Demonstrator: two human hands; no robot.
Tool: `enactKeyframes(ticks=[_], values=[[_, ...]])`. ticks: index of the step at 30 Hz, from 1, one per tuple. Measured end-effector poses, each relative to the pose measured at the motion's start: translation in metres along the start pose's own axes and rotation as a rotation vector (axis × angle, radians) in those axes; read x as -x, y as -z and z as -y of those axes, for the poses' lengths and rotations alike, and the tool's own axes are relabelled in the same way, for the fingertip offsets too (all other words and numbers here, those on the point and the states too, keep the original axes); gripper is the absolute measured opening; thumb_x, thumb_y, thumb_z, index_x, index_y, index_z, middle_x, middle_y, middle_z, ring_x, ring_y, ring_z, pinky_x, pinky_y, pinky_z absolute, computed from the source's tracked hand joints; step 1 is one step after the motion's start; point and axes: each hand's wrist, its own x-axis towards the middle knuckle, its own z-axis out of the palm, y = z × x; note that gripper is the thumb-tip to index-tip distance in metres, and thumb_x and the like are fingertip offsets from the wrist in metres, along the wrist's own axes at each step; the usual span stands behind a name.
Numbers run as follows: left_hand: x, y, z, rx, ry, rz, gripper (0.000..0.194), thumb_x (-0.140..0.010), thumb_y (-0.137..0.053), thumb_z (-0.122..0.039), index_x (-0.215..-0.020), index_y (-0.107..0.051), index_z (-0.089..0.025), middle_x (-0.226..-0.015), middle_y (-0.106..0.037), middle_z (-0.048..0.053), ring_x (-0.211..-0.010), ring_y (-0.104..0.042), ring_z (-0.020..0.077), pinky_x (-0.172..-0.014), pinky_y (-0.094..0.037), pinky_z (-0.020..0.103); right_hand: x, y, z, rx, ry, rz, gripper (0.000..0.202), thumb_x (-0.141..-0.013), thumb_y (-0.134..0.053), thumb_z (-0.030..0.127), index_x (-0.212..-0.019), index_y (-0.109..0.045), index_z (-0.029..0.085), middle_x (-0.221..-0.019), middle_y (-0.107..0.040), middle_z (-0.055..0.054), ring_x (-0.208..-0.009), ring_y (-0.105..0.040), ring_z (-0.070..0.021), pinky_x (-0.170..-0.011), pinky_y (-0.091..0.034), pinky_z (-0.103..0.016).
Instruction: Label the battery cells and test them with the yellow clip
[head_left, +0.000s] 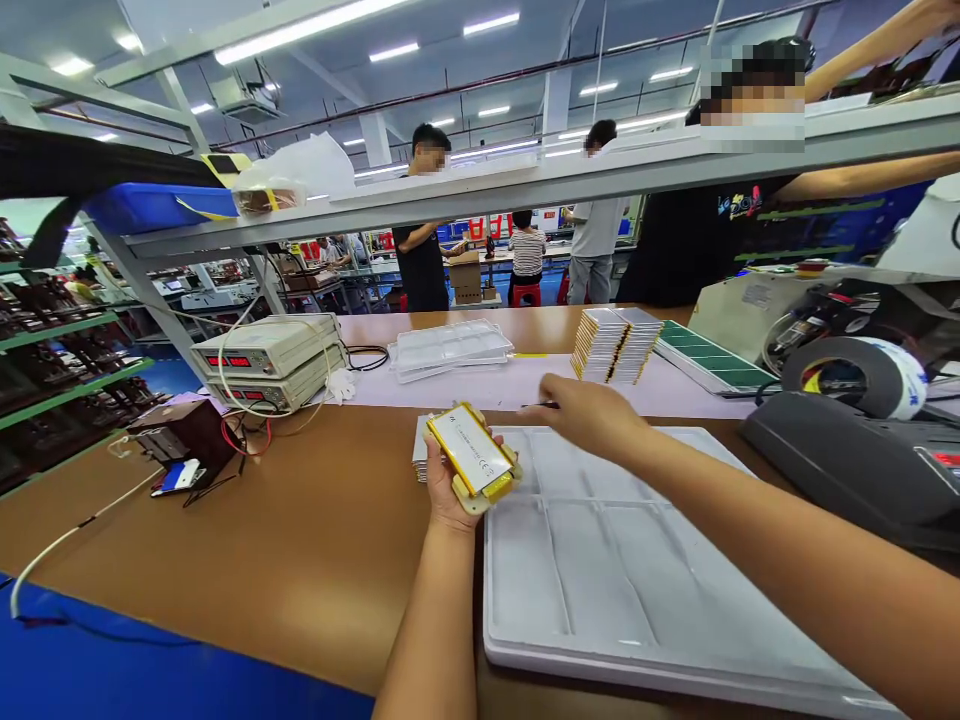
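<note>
My left hand (448, 495) is closed around a pale yellow holder (475, 503) with a flat battery pack (471, 447) in it. The pack has a white printed face with a CE mark and yellow edges, and it lies tilted, face up. To the right and a little higher, my right hand (581, 415) is in a pinch, apart from the pack. A small dark tip shows at its fingers, too little to name. Behind my left hand is a low stack of flat packs (421, 455). Below my right hand lies a white compartment tray (566, 560).
Stacked flat packs (611, 345) stand at the back, near white trays (450, 345). Two power supplies (266, 362) and a dark box (184, 438) with wires are left. At right are a tape roll (855, 378) and a dark grey machine (847, 470). A shelf beam (480, 195) crosses above; people stand beyond.
</note>
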Motion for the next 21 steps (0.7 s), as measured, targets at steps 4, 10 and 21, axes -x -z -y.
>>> enactKeyframes(ticks=[4, 10, 21], values=[[-0.001, 0.004, -0.004, -0.020, -0.040, 0.023, 0.050, -0.072, -0.045, -0.052, -0.110, -0.049, -0.020, -0.100, -0.056, 0.010, -0.086, -0.055, 0.0230, -0.084, -0.036, 0.049, 0.020, -0.024, -0.076, -0.002, -0.077, 0.128, 0.033, -0.078, -0.037, 0.049, -0.081, -0.053, 0.021, -0.079, -0.060, -0.007, -0.067, -0.053, -0.0166, -0.053, -0.030, -0.024], [0.001, 0.004, -0.007, -0.189, -0.070, -0.096, 0.042, -0.064, -0.051, -0.014, -0.105, -0.050, -0.020, -0.092, -0.059, 0.007, -0.086, -0.056, 0.0217, -0.079, -0.042, 0.044, 0.049, -0.080, -0.131, -0.089, -0.073, 0.133, 0.031, -0.082, -0.030, 0.047, -0.081, -0.049, 0.023, -0.080, -0.060, -0.004, -0.066, -0.053, -0.0165, -0.053, -0.031, -0.024], [-0.032, -0.023, -0.085, -1.343, -0.060, -0.781, 0.044, -0.062, -0.055, -0.035, -0.103, -0.042, -0.024, -0.082, -0.057, 0.003, -0.070, -0.058, 0.0170, -0.058, -0.047, 0.031, 0.053, -0.082, -0.131, -0.147, -0.024, 0.073, 0.037, -0.083, -0.022, 0.050, -0.082, -0.048, 0.024, -0.079, -0.060, -0.001, -0.064, -0.052, -0.0165, -0.050, -0.029, -0.024]])
